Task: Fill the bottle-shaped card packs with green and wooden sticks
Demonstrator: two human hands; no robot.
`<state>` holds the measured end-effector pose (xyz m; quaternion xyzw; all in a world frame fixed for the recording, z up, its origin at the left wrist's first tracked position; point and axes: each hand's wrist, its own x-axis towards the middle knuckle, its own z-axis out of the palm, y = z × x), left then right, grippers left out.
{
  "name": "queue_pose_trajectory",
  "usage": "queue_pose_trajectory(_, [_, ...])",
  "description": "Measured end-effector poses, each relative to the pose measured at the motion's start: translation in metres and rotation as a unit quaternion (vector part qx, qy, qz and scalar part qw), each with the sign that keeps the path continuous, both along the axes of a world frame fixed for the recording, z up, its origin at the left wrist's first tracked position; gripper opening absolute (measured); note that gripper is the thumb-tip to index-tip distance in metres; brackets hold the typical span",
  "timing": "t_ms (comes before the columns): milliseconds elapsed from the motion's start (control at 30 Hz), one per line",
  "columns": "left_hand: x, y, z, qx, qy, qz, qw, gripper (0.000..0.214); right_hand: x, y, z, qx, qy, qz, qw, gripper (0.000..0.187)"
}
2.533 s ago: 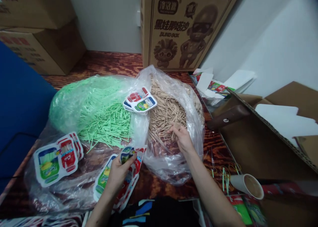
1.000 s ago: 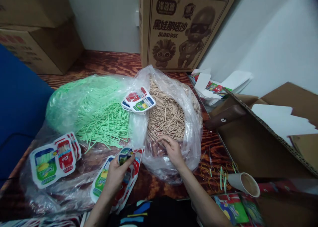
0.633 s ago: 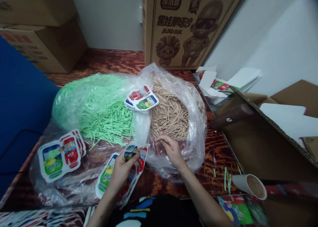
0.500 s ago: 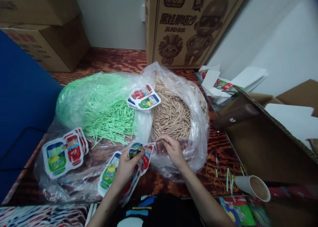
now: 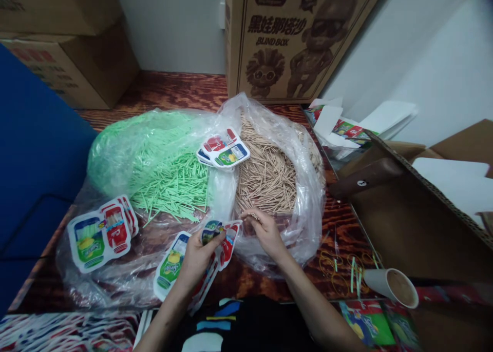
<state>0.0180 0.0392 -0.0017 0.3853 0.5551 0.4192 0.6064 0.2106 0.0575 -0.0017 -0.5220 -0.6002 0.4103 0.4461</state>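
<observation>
My left hand [image 5: 197, 262] pinches a bottle-shaped printed card [image 5: 230, 239], green and red with a white border. Under that hand lie more of these cards [image 5: 169, 270], partly hidden by my wrist. Close by on the right, my right hand [image 5: 265, 233] has its fingers closed around a small bunch of thin tan sticks [image 5: 253, 216], ends showing. Just beyond it, a clear plastic bag [image 5: 308, 213] lies open with many tan sticks [image 5: 265, 172] inside. Left of that, a second bag holds light green sticks [image 5: 173, 182].
Card stacks lie on the bags [image 5: 223, 149] and at the left [image 5: 88, 241]. A paper cup [image 5: 385, 285] lies tipped at the right, near rubber bands [image 5: 335, 265] and loose green sticks [image 5: 353, 275]. An open carton [image 5: 385, 213] borders the right; a large box [image 5: 296, 44] stands behind.
Both hands stay nearly in place, still holding the card and the tan sticks. The whole view has shifted very slightly.
</observation>
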Motion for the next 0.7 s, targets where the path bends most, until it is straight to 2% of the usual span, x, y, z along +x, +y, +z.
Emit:
queue_pose_trajectory(400, [0.006,-0.002,0.01,-0.006,-0.01,0.003,1.0,0.016,0.001,-0.001,0.0,-0.001,-0.004,0.0,1.0,0.017])
queue_pose_trajectory(700, [0.009,-0.002,0.014,-0.006,0.001,-0.024,1.0,0.017,-0.001,0.0,0.004,-0.007,-0.005,0.005,1.0,0.017])
